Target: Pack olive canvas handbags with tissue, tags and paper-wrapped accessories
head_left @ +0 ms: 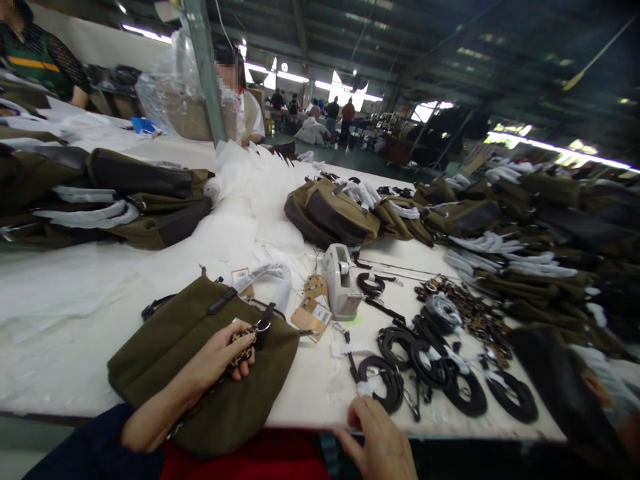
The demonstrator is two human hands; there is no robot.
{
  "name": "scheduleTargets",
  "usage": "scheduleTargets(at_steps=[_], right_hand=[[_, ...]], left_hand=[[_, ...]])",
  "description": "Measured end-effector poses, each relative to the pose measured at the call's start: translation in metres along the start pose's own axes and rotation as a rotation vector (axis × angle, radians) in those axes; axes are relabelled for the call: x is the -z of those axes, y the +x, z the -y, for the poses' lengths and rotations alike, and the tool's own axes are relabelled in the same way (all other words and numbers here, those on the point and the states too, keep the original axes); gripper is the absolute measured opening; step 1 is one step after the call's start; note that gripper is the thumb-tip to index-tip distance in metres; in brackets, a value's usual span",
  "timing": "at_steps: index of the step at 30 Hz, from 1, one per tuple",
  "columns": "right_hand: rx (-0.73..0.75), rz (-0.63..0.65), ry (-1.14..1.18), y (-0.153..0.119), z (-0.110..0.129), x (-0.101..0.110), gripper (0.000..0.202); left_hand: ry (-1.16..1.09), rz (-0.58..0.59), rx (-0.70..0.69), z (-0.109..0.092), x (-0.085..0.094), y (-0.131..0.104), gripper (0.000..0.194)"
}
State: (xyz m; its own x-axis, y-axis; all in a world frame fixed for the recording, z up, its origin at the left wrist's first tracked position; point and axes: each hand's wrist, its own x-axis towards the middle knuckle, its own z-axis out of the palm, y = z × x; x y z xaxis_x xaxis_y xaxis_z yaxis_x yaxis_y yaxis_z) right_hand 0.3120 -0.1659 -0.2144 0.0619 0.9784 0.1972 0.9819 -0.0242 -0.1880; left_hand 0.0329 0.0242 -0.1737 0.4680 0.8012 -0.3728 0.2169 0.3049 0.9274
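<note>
An olive green handbag [175,333] lies on the white table at its front edge, its handle [273,280] wrapped in white padding. My left hand [225,353] rests over the bag, fingers closed around a leopard-print charm [243,345]. A metal ring [262,325] joins the charm to a dark leather tab on the bag. My right hand [377,433] is at the table's front edge, thumb apart from the fingers, nothing visible between them. Just beyond its fingertips lies a coiled black strap [393,387] with a white wrap; whether they touch, I cannot tell.
A white tape dispenser [340,283] stands behind brown cardboard tags [313,313]. To the right are several coiled black straps [430,363] and a pile of leopard-print pieces [465,313]. Olive bags [330,210] are stacked around, beside white sheets [255,193]. People [250,113] stand beyond the table.
</note>
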Motion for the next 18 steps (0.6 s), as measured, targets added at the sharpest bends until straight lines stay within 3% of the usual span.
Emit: scheduleTargets(at_steps=[4,9,14,18], right_hand=[[0.059,-0.074,-0.004,-0.006,-0.004,-0.007,0.019],[0.128,-0.069,0.072,-0.012,-0.013,-0.014,0.017],[0.069,-0.141,0.066,-0.025,-0.009,-0.025,0.011],[-0.042,-0.157,0.204,-0.031,-0.004,-0.030,0.015]], left_hand=[[-0.026,0.034,-0.002,-0.003,0.002,-0.002,0.038],[-0.034,0.048,-0.010,0.000,0.002,-0.004,0.038],[-0.052,0.071,-0.039,0.003,0.002,-0.004,0.040],[-0.063,0.083,-0.048,0.006,0.003,-0.004,0.043]])
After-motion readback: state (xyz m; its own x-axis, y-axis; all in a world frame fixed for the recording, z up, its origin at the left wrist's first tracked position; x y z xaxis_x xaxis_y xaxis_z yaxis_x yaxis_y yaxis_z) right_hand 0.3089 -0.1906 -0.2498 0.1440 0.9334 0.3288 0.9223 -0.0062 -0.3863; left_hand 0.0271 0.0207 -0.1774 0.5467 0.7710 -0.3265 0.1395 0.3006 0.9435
